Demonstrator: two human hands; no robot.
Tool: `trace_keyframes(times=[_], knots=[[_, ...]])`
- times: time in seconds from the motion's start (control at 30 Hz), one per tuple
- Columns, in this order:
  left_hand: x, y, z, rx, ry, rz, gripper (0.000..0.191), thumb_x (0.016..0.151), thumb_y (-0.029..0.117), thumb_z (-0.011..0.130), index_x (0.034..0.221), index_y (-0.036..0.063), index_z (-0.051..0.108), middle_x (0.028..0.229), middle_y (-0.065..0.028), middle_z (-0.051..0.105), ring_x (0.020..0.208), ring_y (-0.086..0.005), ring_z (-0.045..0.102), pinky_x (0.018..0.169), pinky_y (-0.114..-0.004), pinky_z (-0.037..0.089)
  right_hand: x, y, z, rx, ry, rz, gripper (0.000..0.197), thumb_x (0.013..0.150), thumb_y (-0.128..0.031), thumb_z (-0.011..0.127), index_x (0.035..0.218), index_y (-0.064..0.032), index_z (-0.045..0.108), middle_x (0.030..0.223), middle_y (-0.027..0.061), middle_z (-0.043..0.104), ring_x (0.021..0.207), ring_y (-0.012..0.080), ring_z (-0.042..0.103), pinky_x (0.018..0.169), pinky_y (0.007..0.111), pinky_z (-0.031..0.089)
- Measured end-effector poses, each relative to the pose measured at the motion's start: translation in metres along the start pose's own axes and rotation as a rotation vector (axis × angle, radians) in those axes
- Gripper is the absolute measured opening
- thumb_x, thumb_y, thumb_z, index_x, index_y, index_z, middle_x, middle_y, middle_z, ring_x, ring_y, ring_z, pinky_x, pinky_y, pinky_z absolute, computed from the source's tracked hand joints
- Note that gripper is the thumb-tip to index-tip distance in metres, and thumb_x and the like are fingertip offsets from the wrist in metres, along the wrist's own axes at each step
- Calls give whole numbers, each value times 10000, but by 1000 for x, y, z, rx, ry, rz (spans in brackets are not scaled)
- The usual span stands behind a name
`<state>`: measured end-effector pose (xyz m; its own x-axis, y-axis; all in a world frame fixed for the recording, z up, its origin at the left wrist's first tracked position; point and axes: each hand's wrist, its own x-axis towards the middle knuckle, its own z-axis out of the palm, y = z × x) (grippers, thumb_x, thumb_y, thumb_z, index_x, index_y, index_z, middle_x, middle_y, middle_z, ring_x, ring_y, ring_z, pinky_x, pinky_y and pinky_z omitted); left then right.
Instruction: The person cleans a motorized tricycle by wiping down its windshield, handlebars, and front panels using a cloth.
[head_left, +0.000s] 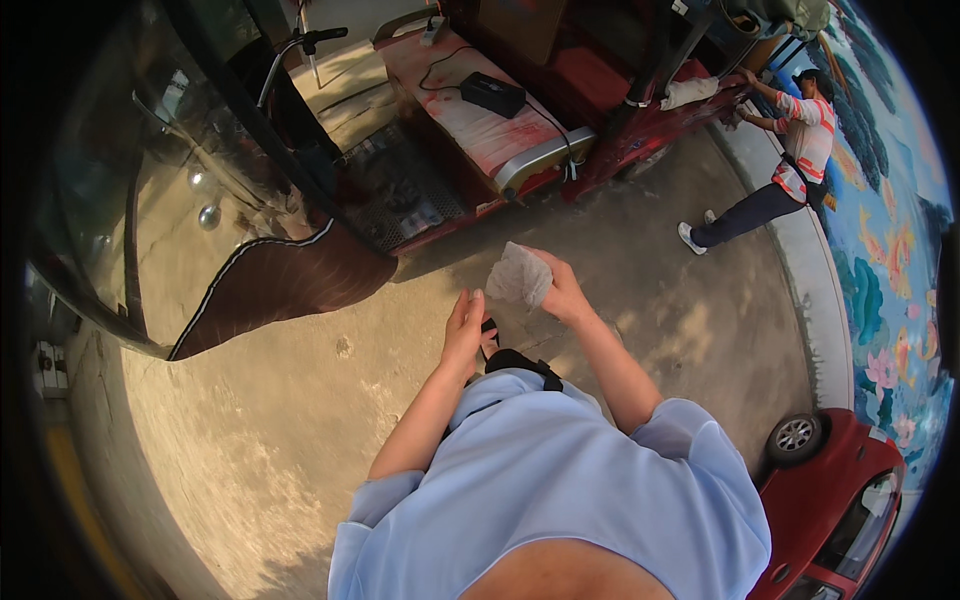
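Observation:
In front of my body, my right hand (561, 283) grips a crumpled whitish cloth (520, 276), which hangs out to the left of the fingers. My left hand (463, 330) is just left of the cloth, with a gap between them. Its fingers are stretched out and hold nothing. Beyond both hands stands a red three-wheeler with an open side. A red-and-white seat cover (472, 97) lies on its bench, and a black power adapter box (493, 95) with cables rests on top.
A clear windshield (180, 172) and brown fabric panel (292, 289) flank the handlebar (326, 35) at left. Another person (806, 142) holds the vehicle's rear side, near a white cloth (688, 91). A red car (832, 495) stands at lower right, beside a painted wall (885, 300).

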<state>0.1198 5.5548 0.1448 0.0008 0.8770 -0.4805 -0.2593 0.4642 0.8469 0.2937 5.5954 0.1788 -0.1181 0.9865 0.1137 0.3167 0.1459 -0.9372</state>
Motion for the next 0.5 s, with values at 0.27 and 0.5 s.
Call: trace_keyframes(times=[0.27,0.5], knots=[[32,-41,-1,-1020,-669,-417,667,923,586,367,1312,51,457,1263,-169,527,1138,-334,521,955,-459,445,-35,-37,29,-326,-555,-201,562,669,-55,615,1226,-118,580,1068,125,579,940,314,576,802,366,487],[68,-10,0,-1055,-475,-203,738,916,602,310,1375,30,390,1312,-161,502,1106,-355,538,979,-465,432,19,-26,-3,-83,-835,-200,574,728,3,561,1294,-84,516,1214,157,541,1096,317,560,921,364,476]])
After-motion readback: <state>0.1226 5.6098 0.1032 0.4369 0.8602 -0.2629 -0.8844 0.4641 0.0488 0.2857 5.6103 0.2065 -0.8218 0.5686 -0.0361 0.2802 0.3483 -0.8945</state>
